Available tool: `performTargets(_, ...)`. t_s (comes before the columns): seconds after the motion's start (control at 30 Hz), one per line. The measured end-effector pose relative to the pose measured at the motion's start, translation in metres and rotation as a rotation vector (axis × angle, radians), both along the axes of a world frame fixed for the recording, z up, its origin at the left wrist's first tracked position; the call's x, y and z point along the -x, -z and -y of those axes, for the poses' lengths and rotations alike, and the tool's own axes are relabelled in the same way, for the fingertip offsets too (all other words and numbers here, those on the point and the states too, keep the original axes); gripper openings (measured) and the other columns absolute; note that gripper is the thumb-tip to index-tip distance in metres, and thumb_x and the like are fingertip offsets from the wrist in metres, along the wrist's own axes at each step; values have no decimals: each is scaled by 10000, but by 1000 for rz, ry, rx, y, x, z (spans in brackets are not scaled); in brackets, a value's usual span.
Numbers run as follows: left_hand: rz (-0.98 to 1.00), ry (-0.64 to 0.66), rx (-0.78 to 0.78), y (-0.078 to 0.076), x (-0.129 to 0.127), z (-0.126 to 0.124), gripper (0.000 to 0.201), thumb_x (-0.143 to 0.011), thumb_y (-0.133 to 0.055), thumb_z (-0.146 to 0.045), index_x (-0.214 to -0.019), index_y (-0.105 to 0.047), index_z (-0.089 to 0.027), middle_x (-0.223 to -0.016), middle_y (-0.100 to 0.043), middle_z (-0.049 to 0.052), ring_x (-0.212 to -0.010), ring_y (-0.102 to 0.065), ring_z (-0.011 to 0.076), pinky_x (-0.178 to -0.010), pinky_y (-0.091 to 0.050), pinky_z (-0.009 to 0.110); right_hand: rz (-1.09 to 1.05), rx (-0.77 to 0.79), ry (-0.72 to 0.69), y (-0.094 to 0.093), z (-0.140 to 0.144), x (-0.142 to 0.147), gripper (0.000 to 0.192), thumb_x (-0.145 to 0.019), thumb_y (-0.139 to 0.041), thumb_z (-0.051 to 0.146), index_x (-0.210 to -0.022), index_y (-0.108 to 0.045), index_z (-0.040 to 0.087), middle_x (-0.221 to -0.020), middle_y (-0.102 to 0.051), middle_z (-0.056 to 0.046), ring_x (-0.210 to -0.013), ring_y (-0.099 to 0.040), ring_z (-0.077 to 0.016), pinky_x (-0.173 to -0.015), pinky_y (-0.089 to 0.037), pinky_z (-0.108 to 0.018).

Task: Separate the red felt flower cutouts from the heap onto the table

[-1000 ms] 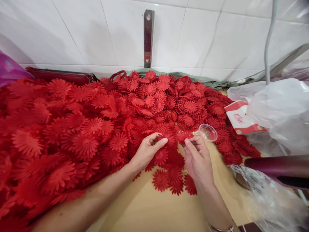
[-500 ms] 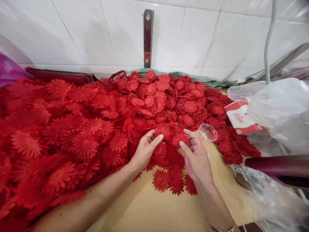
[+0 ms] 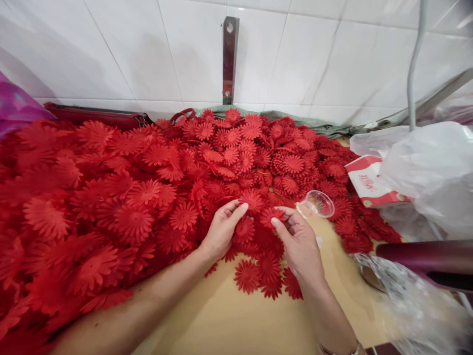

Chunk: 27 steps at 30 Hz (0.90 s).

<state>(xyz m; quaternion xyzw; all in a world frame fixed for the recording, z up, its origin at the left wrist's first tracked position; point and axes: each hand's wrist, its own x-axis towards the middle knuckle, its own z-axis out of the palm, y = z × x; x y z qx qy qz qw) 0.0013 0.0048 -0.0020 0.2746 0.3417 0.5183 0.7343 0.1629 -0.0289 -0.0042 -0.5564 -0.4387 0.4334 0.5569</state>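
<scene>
My left hand is closed, thumb and fingers pinching the edge of a red flower-shaped petal piece. My right hand pinches a second red petal piece between thumb and forefinger, just to the right of the first. Both pieces are held above the table, close to each other. Below the hands, several loose red petal pieces lie flat on the tan tabletop. A large heap of the same red pieces spreads to the left and behind the hands.
A clear round plastic dish stands beyond my right hand. Further right are a red-and-white box, white plastic bags and a dark purple machine part. A red bag rests by the tiled wall.
My right hand has shifted slightly left, bringing its petal piece nearer the left one, and its fingers have closed more. The left hand stays nearly in place.
</scene>
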Motion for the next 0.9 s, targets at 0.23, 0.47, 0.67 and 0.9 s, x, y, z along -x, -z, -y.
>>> performTargets(0.23, -25, -22, -3, 0, -1, 0, 306, -758, -840, -390, -935, -694, -188, -834, -722, -21, -691, -647, 94, -717, -528, 215, -33, 18, 2, 0, 1, 1, 311, -842, -741, 444, -1076, -649, 260, -967, -723, -14, -860, -645, -182, -819, -522, -329)
performTargets(0.47, -161, 94, -154, -2, -1, 0, 348, -687, -896, -276, -967, -727, -159, -890, -745, 4, -729, -625, 94, -740, -506, 208, -108, 36, -64, 0, 3, 7, 315, -847, -746, 445, -1063, -603, 265, -776, -605, 50, -673, -543, -125, -663, -464, -256)
performTargets(0.67, -162, 53, -124, 1, 0, -1, 360, -708, -879, -295, -990, -696, -168, -867, -743, 1, -707, -632, 102, -738, -515, 226, 63, -33, -15, -3, 7, 2, 269, -930, -633, 484, -848, -633, 227, -648, -471, 55, -594, -423, -114, -580, -363, -254)
performTargets(0.9, -118, 112, -128, 4, 0, -1, 386, -736, -866, -292, -1060, -697, -168, -977, -754, 28, -834, -675, 127, -848, -533, 256, 220, -100, 67, -6, 3, 3, 281, -841, -724, 407, -1042, -640, 229, -998, -649, -38, -932, -597, -199, -881, -472, -361)
